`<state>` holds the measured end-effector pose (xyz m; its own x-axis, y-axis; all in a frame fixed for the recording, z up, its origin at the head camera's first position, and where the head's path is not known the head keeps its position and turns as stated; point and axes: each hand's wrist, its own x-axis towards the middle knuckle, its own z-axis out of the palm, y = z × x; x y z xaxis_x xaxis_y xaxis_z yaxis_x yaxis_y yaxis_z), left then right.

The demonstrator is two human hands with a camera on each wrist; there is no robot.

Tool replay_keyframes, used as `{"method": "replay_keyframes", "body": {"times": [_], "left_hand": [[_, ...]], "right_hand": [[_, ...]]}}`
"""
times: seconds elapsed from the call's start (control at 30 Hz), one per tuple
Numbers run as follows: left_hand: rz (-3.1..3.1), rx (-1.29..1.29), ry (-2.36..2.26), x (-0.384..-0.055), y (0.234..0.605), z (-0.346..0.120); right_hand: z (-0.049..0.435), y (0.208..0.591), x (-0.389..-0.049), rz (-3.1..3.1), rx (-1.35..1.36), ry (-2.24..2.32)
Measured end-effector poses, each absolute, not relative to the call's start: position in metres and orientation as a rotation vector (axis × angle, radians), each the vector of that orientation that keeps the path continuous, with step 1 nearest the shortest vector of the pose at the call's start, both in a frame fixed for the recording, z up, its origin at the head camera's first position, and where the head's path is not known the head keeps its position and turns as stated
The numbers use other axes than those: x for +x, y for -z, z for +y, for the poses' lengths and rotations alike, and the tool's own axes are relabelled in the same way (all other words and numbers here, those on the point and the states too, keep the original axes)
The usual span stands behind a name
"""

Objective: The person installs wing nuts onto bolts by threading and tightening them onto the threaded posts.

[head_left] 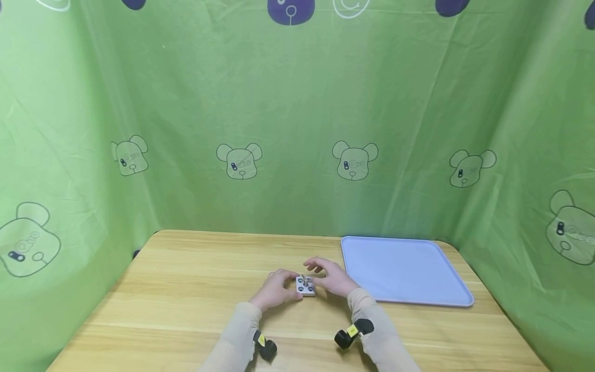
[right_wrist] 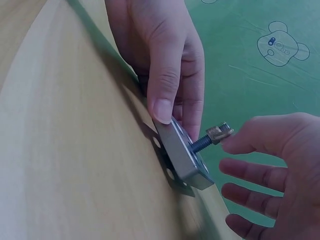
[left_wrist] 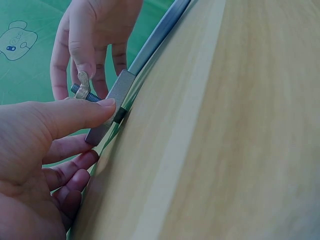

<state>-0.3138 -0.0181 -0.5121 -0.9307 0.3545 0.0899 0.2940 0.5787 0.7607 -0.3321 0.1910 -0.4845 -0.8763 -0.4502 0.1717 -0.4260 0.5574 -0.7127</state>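
Observation:
A small square metal block (right_wrist: 179, 156) with several round holes in its top is held just over the wooden table, tilted in the wrist views. My left hand (head_left: 275, 291) grips its left side, thumb on the near edge and fingers on the far one. From the block's middle rises a threaded bolt (right_wrist: 201, 145), carrying a brass-coloured wing nut (left_wrist: 83, 86) near its free end. The thumb of my right hand (head_left: 337, 279) touches the wing nut, while the other fingers stay spread apart from it.
A light blue tray (head_left: 404, 268) lies at the back right of the wooden table (head_left: 186, 299), beyond my right hand. Green curtains (head_left: 297, 103) printed with bear heads hang behind and on both sides. A black camera band (head_left: 354, 333) sits on my right wrist.

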Motion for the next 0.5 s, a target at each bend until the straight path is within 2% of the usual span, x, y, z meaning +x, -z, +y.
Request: {"method": "replay_keyframes", "body": {"times": [0.5], "left_hand": [[2.732, 0.581, -1.284, -0.3139, 0.5115, -0.0188]], "right_hand": [[0.1879, 0.4853, -0.3301, 2.763, -0.888, 1.19]]}}
